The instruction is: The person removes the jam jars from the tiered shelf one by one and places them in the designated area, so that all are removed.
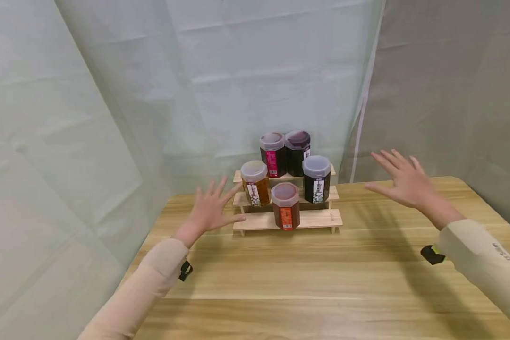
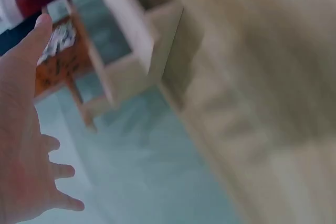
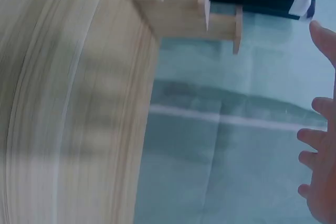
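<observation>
wooden rack [image 1: 316, 219] of five jars [image 1: 285, 192] between left grip [image 1: 208, 210] and right grip [image 1: 408, 183], both spread

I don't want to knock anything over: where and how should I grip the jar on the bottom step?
Probably come from the front and grip the jar around its body, below the lid. It stands upright, its flat sides suit opposed thumb and fingers, the bottom step is bare beside it, and the other jars are behind.
</observation>
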`<state>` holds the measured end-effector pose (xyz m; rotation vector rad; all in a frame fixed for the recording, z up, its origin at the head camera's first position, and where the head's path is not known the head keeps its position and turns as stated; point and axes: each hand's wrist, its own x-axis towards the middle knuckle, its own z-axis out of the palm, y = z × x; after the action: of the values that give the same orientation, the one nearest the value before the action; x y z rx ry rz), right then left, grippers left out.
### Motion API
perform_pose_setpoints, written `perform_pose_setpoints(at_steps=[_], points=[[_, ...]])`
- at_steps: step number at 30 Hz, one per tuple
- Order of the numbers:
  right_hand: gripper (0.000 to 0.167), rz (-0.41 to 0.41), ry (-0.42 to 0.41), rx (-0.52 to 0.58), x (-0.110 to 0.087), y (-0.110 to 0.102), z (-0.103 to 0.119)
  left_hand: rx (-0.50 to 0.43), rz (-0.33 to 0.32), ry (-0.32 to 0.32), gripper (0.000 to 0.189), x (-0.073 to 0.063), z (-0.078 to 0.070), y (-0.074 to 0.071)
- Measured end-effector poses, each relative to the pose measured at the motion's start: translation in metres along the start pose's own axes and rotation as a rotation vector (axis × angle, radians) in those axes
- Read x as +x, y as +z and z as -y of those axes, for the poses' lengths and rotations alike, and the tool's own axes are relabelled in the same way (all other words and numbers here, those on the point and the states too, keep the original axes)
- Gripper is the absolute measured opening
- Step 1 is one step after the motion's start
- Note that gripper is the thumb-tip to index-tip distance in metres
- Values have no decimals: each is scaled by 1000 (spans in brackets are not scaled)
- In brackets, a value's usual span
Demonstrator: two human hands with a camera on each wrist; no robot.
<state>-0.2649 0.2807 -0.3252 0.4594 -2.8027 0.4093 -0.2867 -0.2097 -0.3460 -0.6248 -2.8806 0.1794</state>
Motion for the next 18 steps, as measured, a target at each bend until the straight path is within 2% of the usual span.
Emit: perform_pose_setpoints(at_steps=[4,8,11,14,16,18], points=[[86,-45,-4,94,9,11,10,-108,13,-29,98,-5,-14,17],[85,-69,10,187,19,21,23,-256,-22,-71,105,-7,-24,34],[84,-74,24,251,27,25,34,-440,-55,-83,108,-8,-28,48],[84,-62,35,303,37,29,46,-645,-44,-90,113,-10,-31,64],[85,-51,35,334,45,31,54,-769,-13,-112,117,-11,-33,75],[85,-40,36,371,54,32,62,-866,-3,-138,121,-12,-34,85]])
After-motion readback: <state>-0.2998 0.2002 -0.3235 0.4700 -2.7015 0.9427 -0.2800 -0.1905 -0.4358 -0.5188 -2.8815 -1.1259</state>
